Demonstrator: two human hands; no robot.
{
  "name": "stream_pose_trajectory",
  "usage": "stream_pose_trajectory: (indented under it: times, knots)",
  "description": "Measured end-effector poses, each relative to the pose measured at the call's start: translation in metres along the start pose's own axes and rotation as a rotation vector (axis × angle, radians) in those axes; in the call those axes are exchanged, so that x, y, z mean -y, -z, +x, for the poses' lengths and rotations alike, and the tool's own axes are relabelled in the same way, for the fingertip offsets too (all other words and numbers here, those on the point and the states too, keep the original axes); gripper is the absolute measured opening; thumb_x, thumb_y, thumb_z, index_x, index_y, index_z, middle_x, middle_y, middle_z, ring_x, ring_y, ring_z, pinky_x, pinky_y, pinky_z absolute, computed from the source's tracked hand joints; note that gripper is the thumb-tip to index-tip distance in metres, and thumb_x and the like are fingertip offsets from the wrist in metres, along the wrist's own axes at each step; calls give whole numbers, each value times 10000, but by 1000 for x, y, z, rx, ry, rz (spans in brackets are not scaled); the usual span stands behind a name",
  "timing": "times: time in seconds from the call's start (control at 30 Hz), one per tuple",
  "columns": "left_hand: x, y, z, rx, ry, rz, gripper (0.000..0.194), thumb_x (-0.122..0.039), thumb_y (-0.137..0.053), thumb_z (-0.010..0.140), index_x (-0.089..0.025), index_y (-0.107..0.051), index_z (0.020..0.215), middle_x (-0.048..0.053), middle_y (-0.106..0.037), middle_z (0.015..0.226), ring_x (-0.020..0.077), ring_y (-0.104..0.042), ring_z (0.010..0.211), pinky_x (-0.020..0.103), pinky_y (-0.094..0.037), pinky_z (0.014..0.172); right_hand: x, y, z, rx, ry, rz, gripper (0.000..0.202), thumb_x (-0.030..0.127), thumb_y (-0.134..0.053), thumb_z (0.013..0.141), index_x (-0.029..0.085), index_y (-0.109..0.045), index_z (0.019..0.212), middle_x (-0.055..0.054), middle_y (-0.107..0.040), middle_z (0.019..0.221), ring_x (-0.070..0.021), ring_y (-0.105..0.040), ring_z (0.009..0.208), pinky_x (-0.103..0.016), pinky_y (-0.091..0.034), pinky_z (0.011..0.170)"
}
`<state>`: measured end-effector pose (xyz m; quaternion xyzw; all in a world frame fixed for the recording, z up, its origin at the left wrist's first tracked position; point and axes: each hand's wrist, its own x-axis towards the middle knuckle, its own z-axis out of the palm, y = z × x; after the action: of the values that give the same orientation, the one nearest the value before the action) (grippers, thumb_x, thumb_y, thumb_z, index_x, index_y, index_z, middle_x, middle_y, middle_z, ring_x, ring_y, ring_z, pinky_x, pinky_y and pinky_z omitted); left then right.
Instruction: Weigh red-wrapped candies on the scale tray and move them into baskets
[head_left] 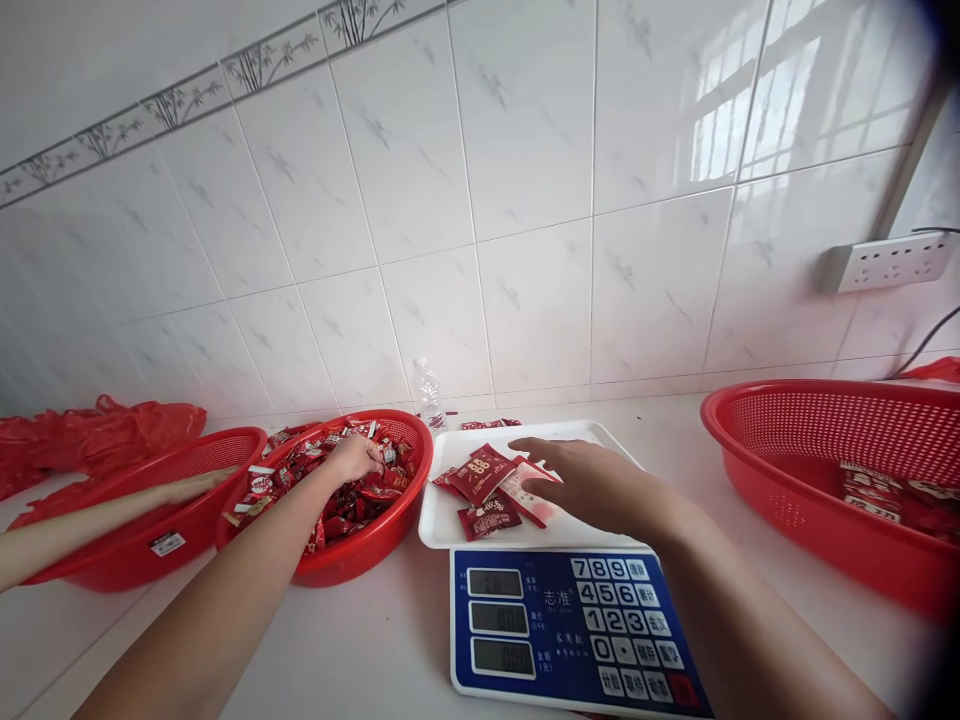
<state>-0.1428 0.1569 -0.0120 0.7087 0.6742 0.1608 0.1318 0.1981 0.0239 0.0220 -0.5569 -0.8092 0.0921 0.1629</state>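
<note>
My left hand [355, 459] is in the middle red basket [330, 573], its fingers curled together over small red wrapped packets [375, 488]. What those fingers hold, if anything, is hidden. Over the white weighing tray [442, 528], my right hand [581, 478] is open, fingers stretched toward the left. Beneath and beside its fingertips lie several red packets [480, 474] and a pink-and-white packet [529, 492]. The tray belongs to a digital scale [559, 610] with a blue keypad panel and three small displays.
From the left, another person's arm [97, 525] reaches into a second red basket [161, 510]. Red mesh bags [97, 435] lie behind it. A clear plastic bottle [428, 395] stands near the tiled wall. At right is a large red basket [810, 535] with packets; above it, a power strip [892, 262].
</note>
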Motion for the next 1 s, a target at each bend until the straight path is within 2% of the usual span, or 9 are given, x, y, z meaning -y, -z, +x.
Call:
stream_pose_trajectory:
  times: [0.13, 0.27, 0.43, 0.53, 0.67, 0.77, 0.9, 0.93, 1.0]
  knots:
    - [-5, 15, -1, -93, -2, -56, 26, -233, -684, 591, -216, -670, 605, 11, -718, 744, 236, -657, 799, 304, -464, 754, 2, 2, 0, 18, -15, -19, 464, 343, -462, 899, 245, -493, 1351, -72, -633, 1256, -274, -593, 1126, -413, -491, 883]
    - [-32, 23, -18, -110, -101, -270, 173, -340, -650, 664, -203, -678, 765, 14, -716, 838, 204, -649, 842, 277, -469, 775, 4, 3, 0, 22, -15, -9, 472, 327, -457, 895, 238, -487, 1358, -73, -633, 1255, -275, -594, 1119, -408, -485, 881]
    - [-90, 14, -57, 81, -268, -596, 212, -335, -661, 685, -176, -652, 825, 31, -692, 840, 178, -624, 820, 291, -466, 771, 2, 0, 0, -4, 7, 17, 467, 336, -459, 887, 247, -498, 1344, -68, -646, 1233, -278, -602, 1094, -410, -482, 864]
    - [-118, -1, -73, 233, -379, -584, 142, -262, -645, 703, -171, -645, 812, 29, -677, 814, 168, -616, 802, 294, -470, 766, 0, -1, 0, 6, -3, 30, 477, 335, -466, 877, 249, -496, 1345, -68, -649, 1225, -279, -594, 1099, -410, -471, 870]
    - [-133, -21, -77, 380, -449, -434, 106, -169, -583, 738, -171, -647, 823, 24, -676, 818, 161, -620, 782, 287, -484, 752, -1, -1, 2, 40, -20, 10, 486, 327, -460, 863, 243, -503, 1340, -84, -650, 1212, -277, -593, 1084, -395, -460, 857]
    - [-135, -32, -76, 307, -448, -371, 176, -145, -553, 756, -187, -635, 905, 18, -674, 855, 168, -627, 798, 284, -495, 739, 3, -2, 4, 69, -5, 4, 469, 291, -458, 846, 254, -527, 1309, -75, -684, 1127, -264, -617, 1021, -360, -465, 790]
    - [-131, -36, -75, 54, -512, -164, 279, -125, -592, 711, -208, -635, 974, 64, -643, 1080, 246, -578, 1047, 361, -450, 911, 10, -8, 7, 108, 17, 2, 448, 283, -529, 790, 263, -574, 1236, -64, -703, 1012, -259, -637, 917, -327, -447, 695]
    - [-130, -36, -75, 33, -521, -126, 304, -133, -610, 703, -211, -637, 995, 74, -625, 1139, 261, -551, 1107, 372, -424, 954, 12, -10, 8, 113, 23, 1, 429, 278, -542, 775, 257, -592, 1201, -65, -702, 983, -260, -636, 900, -322, -439, 677]
    - [-127, -35, -75, 103, -496, -114, 346, -174, -617, 720, -218, -622, 1063, 75, -626, 1164, 265, -560, 1115, 366, -425, 957, 14, -14, 10, 114, 36, 1, 377, 244, -550, 750, 235, -621, 1120, -68, -691, 923, -255, -632, 855, -307, -417, 636]
